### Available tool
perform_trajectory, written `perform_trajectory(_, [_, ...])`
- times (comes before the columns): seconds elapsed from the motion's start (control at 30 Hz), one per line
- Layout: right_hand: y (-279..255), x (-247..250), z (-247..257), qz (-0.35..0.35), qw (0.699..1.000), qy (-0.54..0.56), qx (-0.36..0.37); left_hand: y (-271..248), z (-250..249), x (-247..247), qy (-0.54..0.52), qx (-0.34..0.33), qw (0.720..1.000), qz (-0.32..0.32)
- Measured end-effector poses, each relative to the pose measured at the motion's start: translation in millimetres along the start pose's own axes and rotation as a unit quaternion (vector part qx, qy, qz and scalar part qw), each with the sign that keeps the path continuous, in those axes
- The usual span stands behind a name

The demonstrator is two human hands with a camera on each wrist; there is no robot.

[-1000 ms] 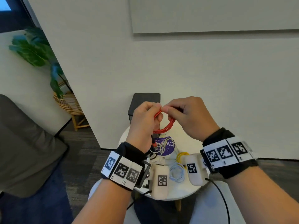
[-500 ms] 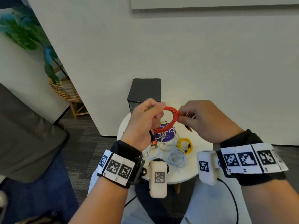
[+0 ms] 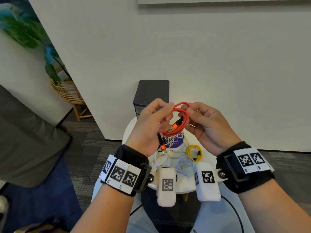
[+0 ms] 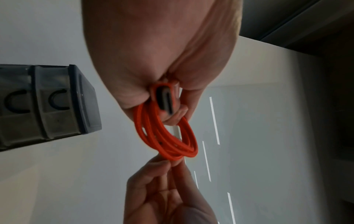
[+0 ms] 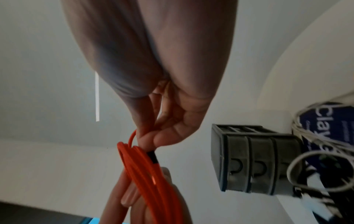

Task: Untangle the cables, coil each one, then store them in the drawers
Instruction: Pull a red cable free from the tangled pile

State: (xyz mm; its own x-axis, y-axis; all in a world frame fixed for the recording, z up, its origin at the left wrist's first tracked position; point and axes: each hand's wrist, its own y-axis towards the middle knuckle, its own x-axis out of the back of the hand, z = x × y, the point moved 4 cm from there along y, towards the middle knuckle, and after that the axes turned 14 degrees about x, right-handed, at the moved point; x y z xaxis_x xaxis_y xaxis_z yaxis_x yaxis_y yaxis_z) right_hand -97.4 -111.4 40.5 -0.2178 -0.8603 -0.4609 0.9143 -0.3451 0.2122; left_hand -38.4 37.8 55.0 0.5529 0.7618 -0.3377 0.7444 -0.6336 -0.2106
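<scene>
An orange cable is wound into a small coil that I hold up between both hands above the round white table. My left hand grips the coil's left side, with one plug hanging below the palm. My right hand pinches the coil's top right. The dark grey drawer unit stands at the table's back against the wall, its drawers closed. A yellow coil, a pale blue coil and white cables lie on the table.
A purple round label lies under the white cables. A wicker basket with a green plant stands on the floor at left. A grey cushion is at the left edge. The white wall runs close behind the table.
The view dipped toward the table. My right hand went from the coil's top to its right side, and both plugs now hang free inside and below the coil.
</scene>
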Motion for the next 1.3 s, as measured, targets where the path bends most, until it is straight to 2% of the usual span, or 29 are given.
perform_trajectory(0.17, [1.4,-0.1,0.6,-0.070,0.994,0.012,0.080,9.2,5.8,-9.2,0.039,-0.002,0.999,0.012])
perform_trajectory(0.23, [3.5,1.6,-2.2,-0.077,0.994,0.024,0.069,13.6,3.0,-10.8,0.045,-0.005,0.999,0.009])
perform_trajectory(0.37, [5.7,3.0,-5.7,-0.037,0.999,-0.024,0.010,20.3,0.4,-3.3,0.046,-0.014,0.999,-0.026])
perform_trajectory(0.47, [5.5,-2.9,-5.4,-0.016,0.996,-0.092,0.018,23.6,2.4,-0.3,0.031,-0.020,0.998,-0.049])
perform_trajectory(0.6, [5.1,-7.8,-1.7,0.017,0.966,-0.239,0.101,27.1,1.0,3.3,0.007,-0.027,0.998,-0.054])
perform_trajectory(0.7, [3.3,-9.8,2.4,0.055,0.932,-0.319,0.163,27.6,0.0,4.0,-0.022,-0.022,0.999,-0.022])
perform_trajectory(0.77, [3.6,-8.0,3.1,0.060,0.921,-0.342,0.177,26.9,0.0,3.3,-0.035,-0.018,0.999,0.005])
perform_trajectory(0.87, [4.3,-4.7,3.9,0.063,0.921,-0.347,0.164,26.7,0.9,2.0,-0.037,-0.015,0.999,0.023])
perform_trajectory(1.0, [9.7,-2.7,3.9,0.082,0.917,-0.370,0.127,29.4,0.8,0.8,-0.030,-0.031,0.999,-0.003])
perform_trajectory(1.13, [4.3,-6.7,-9.9,0.148,0.933,-0.326,-0.029,32.5,-2.6,2.8,-0.045,-0.050,0.997,-0.043])
perform_trajectory(1.17, [1.0,-10.3,-13.9,0.167,0.934,-0.312,-0.050,33.5,-3.0,3.2,-0.047,-0.056,0.996,-0.051])
perform_trajectory(1.3, [-0.6,-14.3,-20.0,0.166,0.946,-0.274,-0.050,34.6,-4.5,4.6,-0.070,-0.078,0.992,-0.064])
